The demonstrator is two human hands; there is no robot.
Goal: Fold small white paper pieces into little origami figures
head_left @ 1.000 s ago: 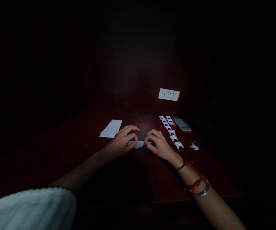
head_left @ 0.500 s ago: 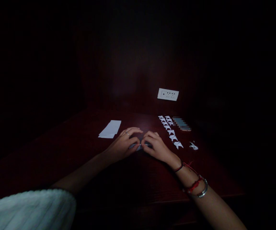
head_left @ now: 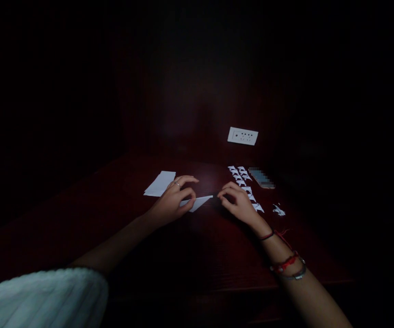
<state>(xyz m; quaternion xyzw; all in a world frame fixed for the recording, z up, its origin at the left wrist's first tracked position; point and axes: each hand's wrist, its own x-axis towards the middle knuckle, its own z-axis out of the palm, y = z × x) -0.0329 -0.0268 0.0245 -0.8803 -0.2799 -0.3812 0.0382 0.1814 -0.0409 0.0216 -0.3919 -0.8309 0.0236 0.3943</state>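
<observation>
A folded piece of white paper point(head_left: 201, 203), triangular in outline, sticks out to the right from my left hand point(head_left: 173, 200). The thumb and index finger of that hand pinch it low over the table, and its left end is hidden behind the fingers. My right hand point(head_left: 237, 200) is off the paper's pointed right tip, a small gap away. Its fingers are curved and loosely apart, with nothing visible in them. Just beyond the right hand, small folded white paper pieces point(head_left: 241, 181) lie in two rows; the hand covers part of them.
Flat white paper sheets point(head_left: 160, 183) lie stacked to the left of my left hand. A phone point(head_left: 261, 178) rests right of the folded rows, and crumpled white scraps point(head_left: 279, 210) are nearer. A white wall socket point(head_left: 242, 136) is above the dark red table point(head_left: 217, 259).
My right hand has let go of the paper and moved right. The paper, in my left hand, now shows its pointed right end. The view has shifted slightly.
</observation>
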